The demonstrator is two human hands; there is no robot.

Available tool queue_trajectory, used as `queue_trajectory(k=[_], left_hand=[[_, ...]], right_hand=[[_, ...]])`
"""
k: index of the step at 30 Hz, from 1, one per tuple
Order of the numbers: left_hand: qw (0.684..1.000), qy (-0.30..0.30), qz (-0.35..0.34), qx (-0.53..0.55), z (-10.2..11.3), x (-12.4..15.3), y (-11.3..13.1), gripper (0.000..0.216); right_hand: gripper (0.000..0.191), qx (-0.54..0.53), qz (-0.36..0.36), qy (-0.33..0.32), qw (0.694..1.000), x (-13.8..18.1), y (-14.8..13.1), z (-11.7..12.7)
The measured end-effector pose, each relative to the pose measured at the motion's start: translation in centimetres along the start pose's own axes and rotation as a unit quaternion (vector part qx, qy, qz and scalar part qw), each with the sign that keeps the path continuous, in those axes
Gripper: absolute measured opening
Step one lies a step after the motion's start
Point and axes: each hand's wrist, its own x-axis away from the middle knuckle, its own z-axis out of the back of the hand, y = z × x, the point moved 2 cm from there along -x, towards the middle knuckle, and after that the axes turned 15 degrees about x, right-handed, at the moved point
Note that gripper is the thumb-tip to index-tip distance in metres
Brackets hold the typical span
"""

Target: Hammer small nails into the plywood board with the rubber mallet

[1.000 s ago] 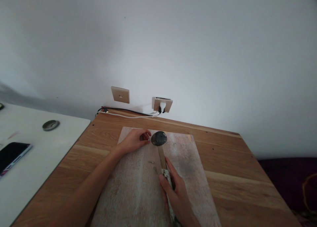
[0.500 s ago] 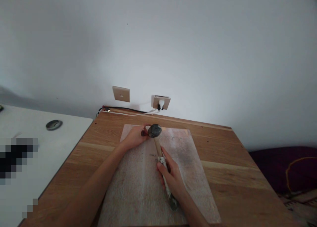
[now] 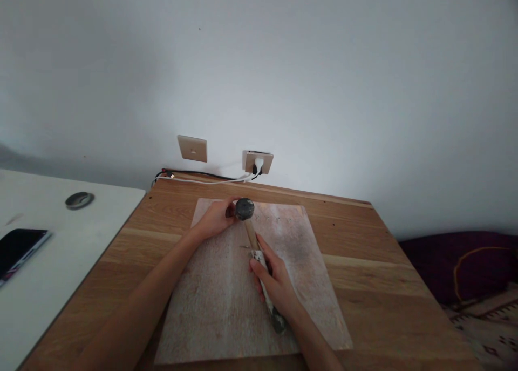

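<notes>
My right hand [image 3: 279, 284] is wrapped round the pale, dark-ended handle of a hammer [image 3: 245, 209]. The hammer's dark round head sits over the far part of a worn, whitish wooden board [image 3: 226, 306]. Close beside that head, at its left, my left hand [image 3: 216, 218] has its fingers bent round a small dark-red thing [image 3: 230, 211]; the hammer partly covers it and its kind is unclear. A thin nail-like piece [image 3: 244, 247] lies on the board left of the handle. Several tiny marks or nails [image 3: 268, 218] form a row near the far edge.
The board lies on a brown wooden table [image 3: 376, 295] against a white wall. Cables [image 3: 202, 181] run along its back edge to a socket [image 3: 265, 163]. On a white table [image 3: 52, 306] at left are a phone [image 3: 20, 249] and a grey tape roll [image 3: 79, 200].
The whole view has shifted slightly, so everything appears a little farther left and up. Both hands and the hammer keep nearly the same place over the board.
</notes>
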Motion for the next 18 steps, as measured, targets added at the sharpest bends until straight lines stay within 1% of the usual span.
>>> queue_trajectory(k=[3,8,10,12,13,14,16,18], left_hand=[[1.000,-0.009,0.001,0.010,0.1,0.1,0.1,0.054],[1.000,-0.023,-0.005,0.009,0.5,0.0,0.5,0.048],[1.000,-0.025,0.000,-0.002,1.0,-0.1,1.0,0.042],[0.999,-0.034,0.013,-0.034,1.5,0.0,2.1,0.032],[0.997,-0.052,0.017,-0.057,1.6,0.1,2.9,0.027],[0.993,-0.083,0.016,-0.081,1.5,0.3,3.7,0.023],[0.977,-0.171,0.006,-0.125,0.7,0.9,5.5,0.020],[0.954,-0.251,-0.004,-0.165,-0.6,1.7,6.8,0.021]], right_hand=[[0.081,0.000,0.001,-0.002,1.000,0.0,-0.1,0.1],[0.084,-0.005,-0.008,-0.003,1.000,0.1,-0.3,0.0],[0.083,-0.012,-0.005,0.006,1.000,0.1,-0.3,0.0],[0.082,-0.021,0.003,0.030,0.999,0.2,-0.2,0.0],[0.081,-0.028,0.005,0.044,0.999,0.2,-0.2,0.0],[0.082,-0.038,0.005,0.057,0.998,0.3,-0.1,0.1],[0.084,-0.062,0.002,0.082,0.995,0.4,-0.1,0.2],[0.087,-0.086,-0.001,0.098,0.991,0.4,0.0,0.4]])
